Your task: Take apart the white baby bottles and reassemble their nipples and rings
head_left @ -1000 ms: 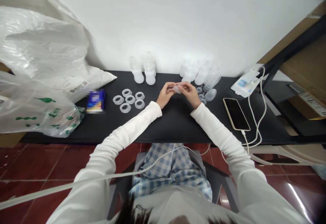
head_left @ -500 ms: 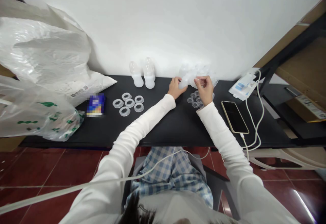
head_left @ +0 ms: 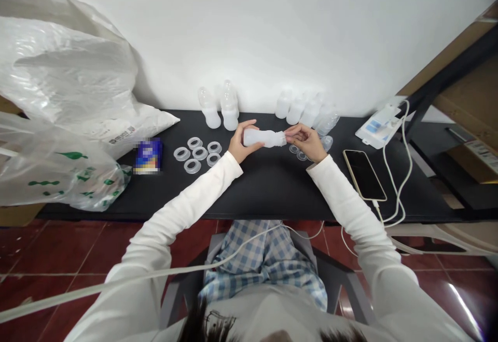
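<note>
In the head view a frosted white feeding bottle (head_left: 260, 137) lies sideways above the table, its neck to the right. My left hand (head_left: 238, 146) is wrapped round its base end. At the neck, the fingers of my right hand (head_left: 307, 142) are pinched together against the bottle's mouth; whether a small part sits between them I cannot make out. Small clear rings or discs (head_left: 301, 155) lie beneath my right hand, partly covered by it. Behind stands a row of frosted bottles (head_left: 296, 111), with clear domed covers (head_left: 328, 123) at its right end.
Several bottles with clear domes (head_left: 230, 119) stand by the wall. White collar rings (head_left: 192, 166) lie front left, beside a blue packet (head_left: 148, 155) and plastic bags (head_left: 70, 108). At right are a phone (head_left: 364, 176) on a cable and a white-and-blue package (head_left: 378, 128).
My left hand has brought a bottle from the row at the back toward me and left, turning it sideways. My right hand has moved to its neck.
</note>
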The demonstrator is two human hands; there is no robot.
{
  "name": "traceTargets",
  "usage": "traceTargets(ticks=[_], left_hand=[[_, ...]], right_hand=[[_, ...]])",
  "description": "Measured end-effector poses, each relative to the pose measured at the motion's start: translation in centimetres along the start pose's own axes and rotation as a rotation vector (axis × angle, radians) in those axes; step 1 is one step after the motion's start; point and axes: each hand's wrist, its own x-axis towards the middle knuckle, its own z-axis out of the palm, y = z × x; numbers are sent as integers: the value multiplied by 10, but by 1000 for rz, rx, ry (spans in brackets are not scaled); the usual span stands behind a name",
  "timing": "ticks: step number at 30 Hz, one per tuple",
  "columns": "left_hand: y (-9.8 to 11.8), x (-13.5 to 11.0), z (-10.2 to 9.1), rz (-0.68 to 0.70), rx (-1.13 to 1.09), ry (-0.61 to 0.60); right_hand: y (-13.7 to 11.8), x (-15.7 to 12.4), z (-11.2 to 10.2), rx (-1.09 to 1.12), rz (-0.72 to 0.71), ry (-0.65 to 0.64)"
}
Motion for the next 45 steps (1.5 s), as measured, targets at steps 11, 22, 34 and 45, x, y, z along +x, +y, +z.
traceTargets(ticks=[11,22,34,45], left_hand=[[0,13,3,-867,-395,-88],[-3,11,0,-685,-361,67],[8,2,6,-323,-272,152],[3,4,6,-701,-200,78]], right_hand=[[-12,-16,27,-279,-320,20],[-4,-15,32,-646,-559,-59],[-9,-12,18,-621,-403,-95],[14,-17,18,-866,-504,-195]])
